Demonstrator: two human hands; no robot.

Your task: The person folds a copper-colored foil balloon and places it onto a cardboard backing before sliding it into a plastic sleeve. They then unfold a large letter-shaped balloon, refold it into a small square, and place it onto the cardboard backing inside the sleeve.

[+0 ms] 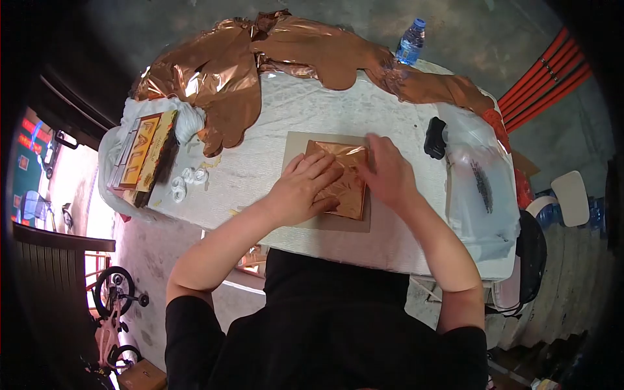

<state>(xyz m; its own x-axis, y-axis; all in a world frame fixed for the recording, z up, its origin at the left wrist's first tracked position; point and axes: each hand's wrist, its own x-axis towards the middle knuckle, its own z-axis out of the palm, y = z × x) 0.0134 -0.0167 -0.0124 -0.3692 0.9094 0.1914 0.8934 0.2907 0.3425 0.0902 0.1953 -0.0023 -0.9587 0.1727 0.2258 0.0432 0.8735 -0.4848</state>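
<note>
A square piece wrapped in copper-coloured foil (348, 185) lies on a brown cardboard sheet (296, 146) near the table's front edge. My left hand (302, 188) rests flat on the foil's left half, fingers spread and pressing down. From the right, my right hand (387, 172) lies flat on the foil's other side, its fingers reaching the top edge. Neither hand grips anything; both palms press the foil against the piece beneath.
Large crumpled sheets of copper foil (227, 71) spread across the table's far side. A stack of framed boxes (143, 153) sits at left, tape rolls (185, 182) beside it. A black device (434, 138), a clear plastic bag (478, 188) and a water bottle (411, 42) are at right.
</note>
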